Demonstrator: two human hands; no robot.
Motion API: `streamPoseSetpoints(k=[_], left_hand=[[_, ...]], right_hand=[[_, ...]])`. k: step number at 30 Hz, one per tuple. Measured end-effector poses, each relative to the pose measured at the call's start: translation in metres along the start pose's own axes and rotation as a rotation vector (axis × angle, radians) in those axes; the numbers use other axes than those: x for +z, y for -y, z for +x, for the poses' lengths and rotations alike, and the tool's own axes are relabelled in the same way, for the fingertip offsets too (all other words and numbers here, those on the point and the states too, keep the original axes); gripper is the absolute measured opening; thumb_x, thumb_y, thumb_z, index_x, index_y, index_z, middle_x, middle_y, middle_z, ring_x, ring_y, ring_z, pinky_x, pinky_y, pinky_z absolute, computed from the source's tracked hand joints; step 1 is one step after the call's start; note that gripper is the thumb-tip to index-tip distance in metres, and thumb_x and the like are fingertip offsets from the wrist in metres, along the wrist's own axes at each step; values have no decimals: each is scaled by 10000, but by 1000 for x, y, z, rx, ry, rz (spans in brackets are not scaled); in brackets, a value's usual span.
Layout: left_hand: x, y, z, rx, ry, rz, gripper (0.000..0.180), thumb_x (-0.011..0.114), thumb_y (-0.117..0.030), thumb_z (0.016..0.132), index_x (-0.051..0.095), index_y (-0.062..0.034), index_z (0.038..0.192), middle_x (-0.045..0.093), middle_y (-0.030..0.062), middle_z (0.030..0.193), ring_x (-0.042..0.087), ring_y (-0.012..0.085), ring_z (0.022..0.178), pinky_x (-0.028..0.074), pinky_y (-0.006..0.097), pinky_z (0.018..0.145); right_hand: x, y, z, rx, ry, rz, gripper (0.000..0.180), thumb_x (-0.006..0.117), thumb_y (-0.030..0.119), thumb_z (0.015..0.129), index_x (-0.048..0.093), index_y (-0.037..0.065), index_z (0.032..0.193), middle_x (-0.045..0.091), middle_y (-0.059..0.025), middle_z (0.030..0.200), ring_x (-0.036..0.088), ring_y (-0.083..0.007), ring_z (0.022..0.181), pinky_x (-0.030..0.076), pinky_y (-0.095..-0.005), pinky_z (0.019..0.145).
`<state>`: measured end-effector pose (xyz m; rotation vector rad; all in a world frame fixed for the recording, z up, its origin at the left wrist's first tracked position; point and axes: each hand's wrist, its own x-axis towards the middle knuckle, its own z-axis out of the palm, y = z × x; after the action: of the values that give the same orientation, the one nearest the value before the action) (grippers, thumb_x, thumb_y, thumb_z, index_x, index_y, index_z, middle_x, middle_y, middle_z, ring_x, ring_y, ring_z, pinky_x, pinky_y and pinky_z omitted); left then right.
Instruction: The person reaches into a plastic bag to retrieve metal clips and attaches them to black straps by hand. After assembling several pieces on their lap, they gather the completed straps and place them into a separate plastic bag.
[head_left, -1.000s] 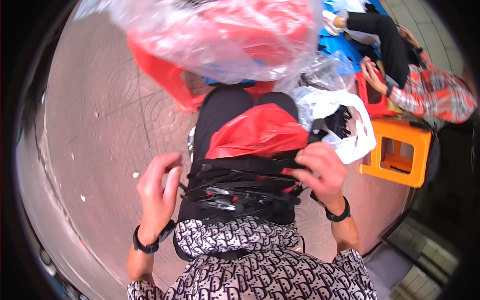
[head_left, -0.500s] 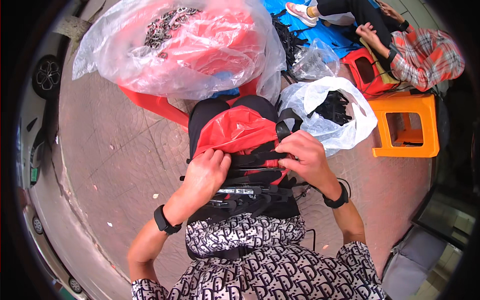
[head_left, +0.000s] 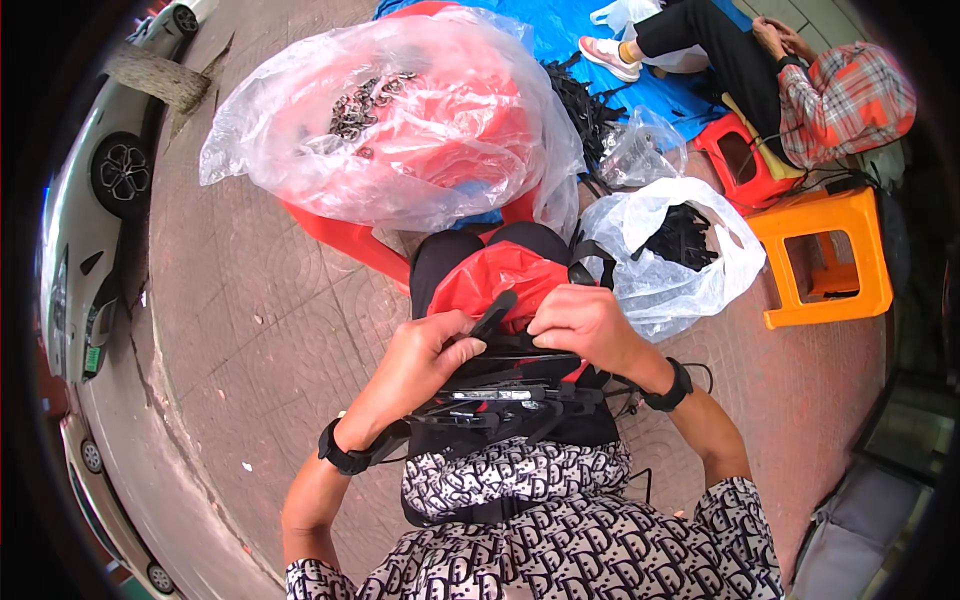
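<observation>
Over my lap, my left hand point(head_left: 430, 355) pinches a flat black strap point(head_left: 494, 313) between thumb and fingers, its rounded end pointing up and away. Close beside it on the right, my right hand point(head_left: 583, 328) is closed in a pinch; whatever its fingertips hold is hidden, with black material just below them. A red plastic sheet or bag point(head_left: 490, 278) covers my thighs beyond the hands. Nearer to my body lies a pile of black straps point(head_left: 470, 410), some with shiny clear or metallic parts.
Ahead, a red stool draped in clear plastic point(head_left: 430, 120) bears small metal rings or buckles point(head_left: 365, 105). To its right stands a white plastic bag point(head_left: 650, 290) of black pieces. Red point(head_left: 735, 165) and orange stools point(head_left: 830, 255) and a seated person point(head_left: 850, 105) are farther right.
My left hand has lifted a black strap so its end now stands up, and my hands have come closer together. The head view has shifted, and the seated person's hands have drawn together.
</observation>
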<state>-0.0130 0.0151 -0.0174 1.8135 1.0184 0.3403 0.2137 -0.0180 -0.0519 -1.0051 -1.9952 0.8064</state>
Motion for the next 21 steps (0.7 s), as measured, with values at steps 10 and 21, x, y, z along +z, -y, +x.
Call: streamPoseSetpoints(k=[10, 21], left_hand=[[-3, -44, -9, -98, -41, -313, 96, 588, -116, 799, 571, -22, 807, 516, -18, 610, 438, 31, 544, 359, 199, 478], [25, -41, -12, 10, -225, -280, 112, 556, 2, 773, 532, -5, 882, 530, 9, 731, 491, 56, 645, 414, 195, 590]], right_hand=[[-9, 53, 37, 226, -296, 615, 324, 645, -12, 649, 596, 29, 967, 571, -65, 869, 551, -102, 744, 446, -200, 632], [-5, 18, 15, -280, -307, -74, 88, 642, 89, 602, 603, 58, 674, 572, -47, 713, 570, -231, 739, 468, -300, 608]])
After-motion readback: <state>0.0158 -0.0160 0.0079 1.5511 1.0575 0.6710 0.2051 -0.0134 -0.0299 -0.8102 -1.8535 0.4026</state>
